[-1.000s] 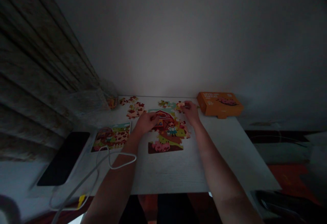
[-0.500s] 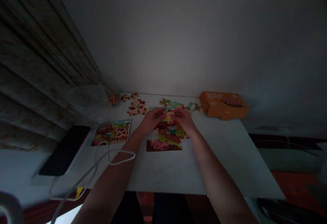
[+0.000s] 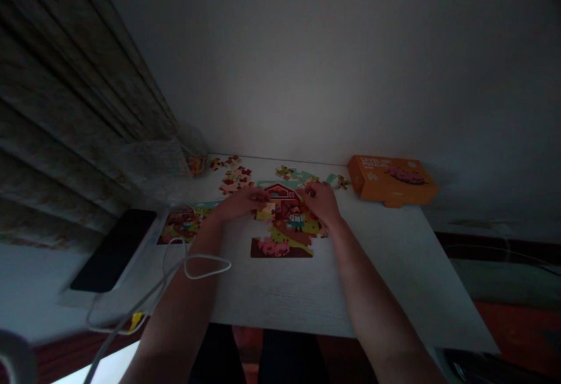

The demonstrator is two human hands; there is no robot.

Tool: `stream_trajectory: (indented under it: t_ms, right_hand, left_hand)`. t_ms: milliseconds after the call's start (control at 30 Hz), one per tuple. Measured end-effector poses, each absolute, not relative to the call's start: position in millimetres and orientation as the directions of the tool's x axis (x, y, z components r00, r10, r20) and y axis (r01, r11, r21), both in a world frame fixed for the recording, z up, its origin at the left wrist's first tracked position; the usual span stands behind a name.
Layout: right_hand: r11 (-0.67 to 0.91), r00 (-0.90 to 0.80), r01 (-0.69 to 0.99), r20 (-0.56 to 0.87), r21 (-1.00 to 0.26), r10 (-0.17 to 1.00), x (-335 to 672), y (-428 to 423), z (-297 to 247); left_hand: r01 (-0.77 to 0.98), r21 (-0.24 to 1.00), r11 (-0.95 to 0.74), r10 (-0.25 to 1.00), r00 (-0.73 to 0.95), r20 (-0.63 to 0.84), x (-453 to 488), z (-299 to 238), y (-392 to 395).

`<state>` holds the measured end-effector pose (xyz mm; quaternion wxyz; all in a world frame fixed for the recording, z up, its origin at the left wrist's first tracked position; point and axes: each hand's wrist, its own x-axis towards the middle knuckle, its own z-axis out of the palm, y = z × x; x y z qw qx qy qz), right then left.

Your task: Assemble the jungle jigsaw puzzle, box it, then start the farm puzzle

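A partly joined jigsaw puzzle of a farm scene, with a red barn and a figure in an apron, lies on the white table. At its upper left edge my left hand is closed, fingertips on a pale yellow puzzle piece. My right hand bends over the puzzle's upper right, thumb and fingers curled together; whatever they pinch is hidden. Loose puzzle pieces lie just beyond my left hand, and more pieces lie behind my right.
An orange puzzle box stands at the back right. On the left are a picture card, partly covered by my forearm, a black phone and a looping white cable. Clear plastic wrap rests against the curtain.
My hands were together over the barn with a yellowish piece between them. They have parted: the left moved left, the right slightly right, uncovering the barn.
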<state>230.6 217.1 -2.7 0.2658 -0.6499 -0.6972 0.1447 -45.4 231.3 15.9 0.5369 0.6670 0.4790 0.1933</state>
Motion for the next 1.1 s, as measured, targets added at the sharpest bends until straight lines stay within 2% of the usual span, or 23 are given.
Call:
stream_trajectory:
  t_ms: [200, 400, 633, 867, 1100]
  right_hand:
    - [0.174, -0.175, 0.823, 0.050, -0.542, 0.983, 226, 212, -3]
    - [0.151, -0.194, 0.837, -0.027, -0.526, 0.981, 225, 213, -3]
    - [0.150, -0.189, 0.838, -0.020, -0.525, 0.982, 225, 214, -4]
    - [0.141, -0.168, 0.828, 0.000, -0.543, 0.986, 223, 213, -5]
    - [0.114, -0.098, 0.878, 0.059, -0.465, 0.993, 212, 206, -7]
  left_hand:
    - [0.501, 0.865, 0.024, 0.745, 0.568, -0.349, -48, 26, 222]
    - [0.532, 0.845, -0.046, 0.677, 0.639, -0.365, -44, 13, 226]
    - [0.628, 0.773, -0.089, 0.680, 0.606, -0.414, -46, 18, 224]
    - [0.754, 0.645, -0.123, 0.731, 0.509, -0.455, -39, 32, 219]
    - [0.753, 0.652, -0.089, 0.727, 0.497, -0.474, -36, 34, 216]
